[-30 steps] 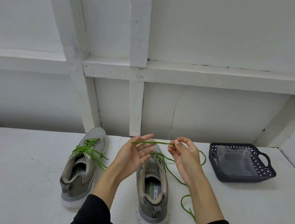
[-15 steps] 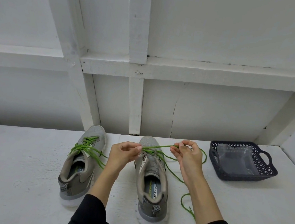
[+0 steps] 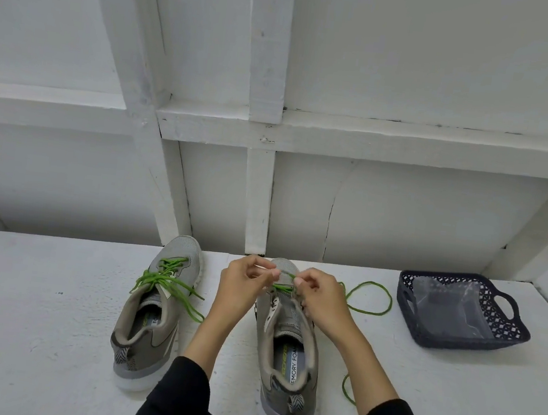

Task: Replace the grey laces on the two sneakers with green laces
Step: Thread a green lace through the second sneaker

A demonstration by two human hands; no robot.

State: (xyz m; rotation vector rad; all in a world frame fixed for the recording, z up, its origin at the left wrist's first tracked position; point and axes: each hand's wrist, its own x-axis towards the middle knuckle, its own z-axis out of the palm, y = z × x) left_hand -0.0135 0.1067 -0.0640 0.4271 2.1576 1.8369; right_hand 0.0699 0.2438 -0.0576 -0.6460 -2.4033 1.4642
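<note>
You have two sneakers in front of you, the left sneaker [image 3: 152,313] and the right sneaker [image 3: 284,363], both with matt woven grey mesh cloth uppers, smooth padded lining at the collar, and pale rubbery soles with a slight sheen. The green laces [image 3: 167,280] on the left one look like round braided cord, matt; the green lace [image 3: 372,297] trailing from the right one is the same. The tabletop [image 3: 28,315] is painted white, matt, slightly rough and speckled. The wall framing [image 3: 264,130] behind looks like painted wood, chipped at the joints. The dark basket [image 3: 497,341] is perforated plastic, holding a glossy clear plastic bag [image 3: 450,308]. Your sleeves [image 3: 179,406] are matt black cloth.
</note>
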